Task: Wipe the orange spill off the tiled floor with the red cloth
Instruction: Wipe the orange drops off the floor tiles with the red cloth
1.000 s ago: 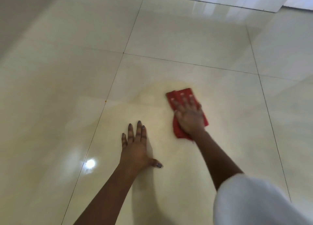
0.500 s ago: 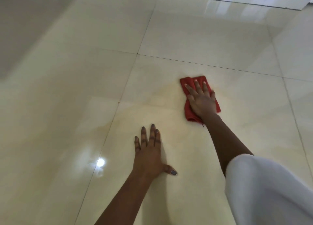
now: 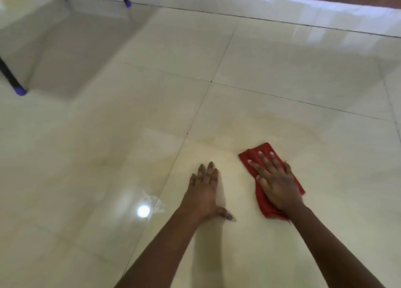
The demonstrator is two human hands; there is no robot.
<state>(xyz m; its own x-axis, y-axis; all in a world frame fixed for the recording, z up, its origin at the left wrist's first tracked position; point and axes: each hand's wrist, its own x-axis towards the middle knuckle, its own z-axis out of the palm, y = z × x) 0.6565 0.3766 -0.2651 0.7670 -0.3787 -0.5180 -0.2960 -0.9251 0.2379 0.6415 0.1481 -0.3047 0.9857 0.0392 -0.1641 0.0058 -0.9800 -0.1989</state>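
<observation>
Glossy tiled floor, black legs at far left — flat right hand is pressing red cloth, left hand splayed, empty.

Glossy cream tiled floor, black furniture legs with purple feet, white skirting, round light glare

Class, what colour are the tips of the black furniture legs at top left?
The leg tips are purple; head view.
</observation>
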